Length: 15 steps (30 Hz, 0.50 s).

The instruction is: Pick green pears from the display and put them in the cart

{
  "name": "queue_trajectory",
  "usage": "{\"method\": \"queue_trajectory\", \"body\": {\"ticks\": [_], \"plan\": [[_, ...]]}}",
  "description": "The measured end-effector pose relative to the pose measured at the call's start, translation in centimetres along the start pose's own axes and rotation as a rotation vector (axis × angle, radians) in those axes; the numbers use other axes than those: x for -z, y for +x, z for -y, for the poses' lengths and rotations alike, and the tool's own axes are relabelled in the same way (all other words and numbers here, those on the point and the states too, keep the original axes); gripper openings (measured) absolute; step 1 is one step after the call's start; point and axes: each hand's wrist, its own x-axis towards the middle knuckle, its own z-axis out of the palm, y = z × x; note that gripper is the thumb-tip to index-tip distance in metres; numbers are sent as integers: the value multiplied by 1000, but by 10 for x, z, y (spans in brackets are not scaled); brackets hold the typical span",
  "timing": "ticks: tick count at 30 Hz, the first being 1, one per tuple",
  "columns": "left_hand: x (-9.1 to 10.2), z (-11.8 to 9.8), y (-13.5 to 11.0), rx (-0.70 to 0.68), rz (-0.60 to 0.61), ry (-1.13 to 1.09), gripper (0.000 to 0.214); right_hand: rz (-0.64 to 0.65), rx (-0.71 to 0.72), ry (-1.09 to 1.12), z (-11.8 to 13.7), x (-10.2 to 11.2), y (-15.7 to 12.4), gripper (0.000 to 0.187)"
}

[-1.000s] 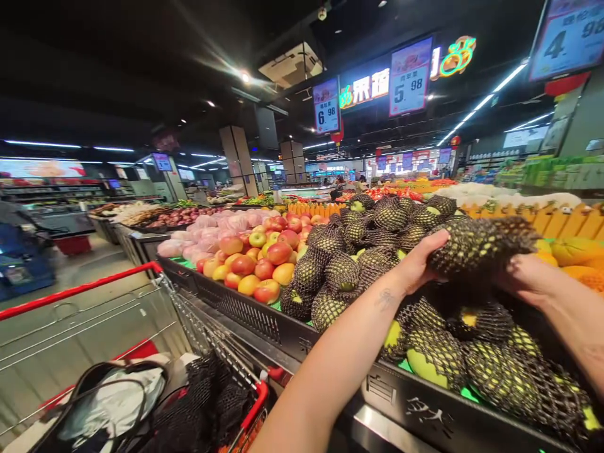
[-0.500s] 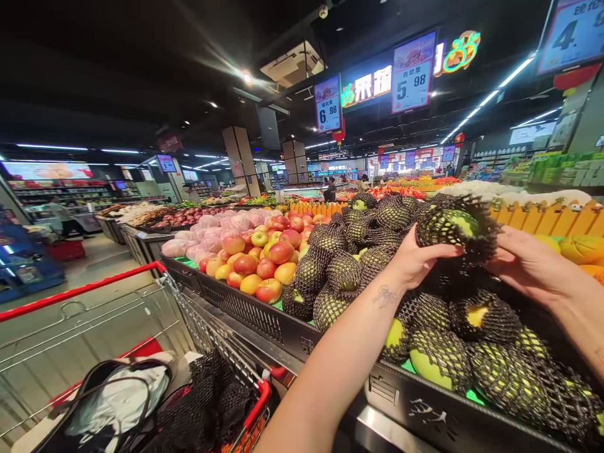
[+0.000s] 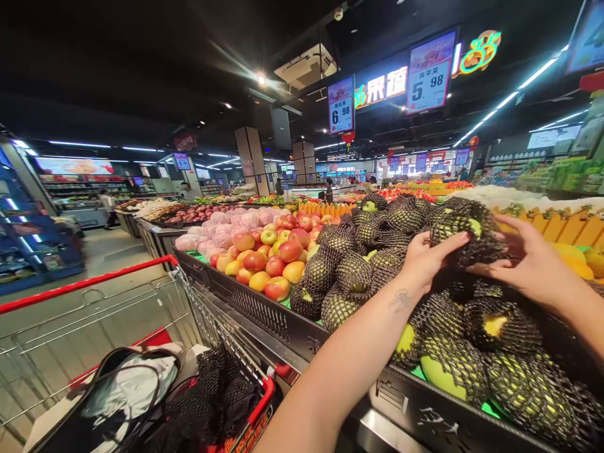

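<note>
A green fruit in a black foam net sleeve [image 3: 455,229] is held up between my two hands, just above a heap of similar fruit. My left hand [image 3: 427,255] grips its left side, the thumb lying across the net. On the other side, my right hand [image 3: 523,251] has its fingers curled against the sleeve's right end; some fingertips are hidden behind the net. More net-wrapped green fruit [image 3: 453,365] fills the black crate [image 3: 278,324] beneath and around both hands. I cannot tell the exact kind of fruit.
Red and yellow apples [image 3: 271,258] and pink-wrapped fruit [image 3: 236,226] lie left of the netted pile. A shopping cart with a red handle [image 3: 89,283] stands at lower left, carrying a bag [image 3: 132,390] and black netting [image 3: 212,396]. Yellow-orange fruit [image 3: 570,261] is at right.
The view has turned slightly left, so the scene sits further right. The held fruit has turned a little, with less green showing, and my right fingers have shifted on the sleeve.
</note>
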Motion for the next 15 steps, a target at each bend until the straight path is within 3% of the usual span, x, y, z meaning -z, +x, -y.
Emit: {"method": "queue_trajectory", "body": {"ticks": [2, 4, 6, 8, 11, 15], "plan": [[4, 6, 4, -7, -27, 98, 50, 25, 201, -70, 5, -1, -2, 119], [8, 13, 7, -82, 19, 262, 53, 115, 350, -137, 12, 2, -5, 109], [10, 17, 10, -162, 96, 413, 45, 186, 390, -180, 16, 5, -7, 95], [11, 19, 12, -172, 157, 465, 37, 177, 314, -170, 15, 7, -7, 89], [10, 16, 11, -148, 202, 433, 37, 83, 112, -49, 7, 6, -6, 95], [11, 14, 8, -210, 173, 438, 43, 172, -151, 179, 3, 4, -7, 107]]}}
